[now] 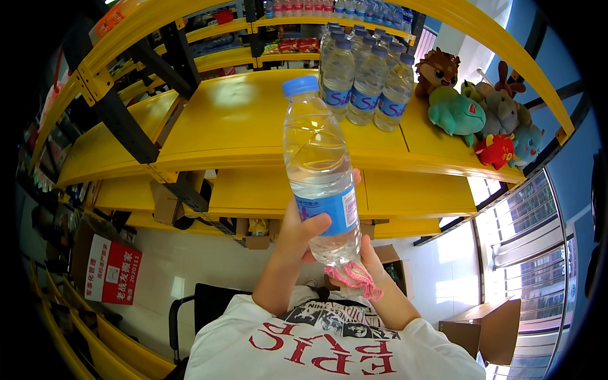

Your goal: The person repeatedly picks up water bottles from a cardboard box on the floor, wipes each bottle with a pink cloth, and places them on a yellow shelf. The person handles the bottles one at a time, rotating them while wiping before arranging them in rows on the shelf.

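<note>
My left hand (308,228) is closed around the lower half of a clear plastic water bottle (316,142) with a blue cap and blue label, its thumb across the label. The bottle stands nearly upright, tilted a little, in front of a yellow metal shelf (237,123). Below the bottle's base, my right hand (370,261) holds a pink-and-white cloth (354,279); most of its fingers are hidden. Behind the held bottle, several similar water bottles (365,85) stand grouped on the shelf, their labels facing me.
Plush toys (458,111) sit at the shelf's right end. Dark shelf posts (128,123) rise at the left. Open cardboard boxes (496,327) lie at the lower right, and a black chair (209,304) stands by my body. A red-and-white printed box (111,270) is at the lower left.
</note>
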`<state>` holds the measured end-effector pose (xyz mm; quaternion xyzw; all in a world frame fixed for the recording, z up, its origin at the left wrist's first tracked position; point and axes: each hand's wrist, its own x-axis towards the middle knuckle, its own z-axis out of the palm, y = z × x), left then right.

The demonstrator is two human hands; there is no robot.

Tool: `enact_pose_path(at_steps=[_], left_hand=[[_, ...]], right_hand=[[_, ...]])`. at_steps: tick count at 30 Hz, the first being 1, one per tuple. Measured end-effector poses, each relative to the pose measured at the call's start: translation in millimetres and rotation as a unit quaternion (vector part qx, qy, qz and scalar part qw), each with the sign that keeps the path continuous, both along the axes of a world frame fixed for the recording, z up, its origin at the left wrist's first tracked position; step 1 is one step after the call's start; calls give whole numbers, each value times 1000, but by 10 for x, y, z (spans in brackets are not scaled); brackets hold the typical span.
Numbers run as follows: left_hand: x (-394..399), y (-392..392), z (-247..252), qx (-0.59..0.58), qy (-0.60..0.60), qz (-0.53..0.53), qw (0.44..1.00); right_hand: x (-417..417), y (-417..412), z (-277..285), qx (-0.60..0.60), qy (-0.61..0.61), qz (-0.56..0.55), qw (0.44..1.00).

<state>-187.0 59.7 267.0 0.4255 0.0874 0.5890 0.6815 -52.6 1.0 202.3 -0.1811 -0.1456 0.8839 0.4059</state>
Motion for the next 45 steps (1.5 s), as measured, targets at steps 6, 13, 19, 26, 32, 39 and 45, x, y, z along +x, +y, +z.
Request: enact_pose_path(at_steps=[6, 13, 19, 26, 32, 39, 45], left_hand=[[-4, 90, -161, -44, -91, -138, 985], [-66, 119, -384, -42, -38, -112, 992], [42, 172, -349, 5, -157, -251, 955], [104, 195, -389, 34, -247, -282, 926], [95, 195, -405, 51, -258, -341, 903], [80, 118, -346, -2, -186, -176, 967], [-69, 103, -332, 22, -62, 24, 998]], right_hand=[[-51, -105, 126, 49, 87, 23, 995], [5, -136, 99, 134, 52, 8, 990], [4, -241, 329, 12, -33, 50, 998], [7, -239, 196, 41, 56, 88, 994], [43, -219, 295, 59, 28, 98, 993], [50, -230, 374, 161, -58, -13, 985], [77, -133, 477, 239, -119, -96, 959]])
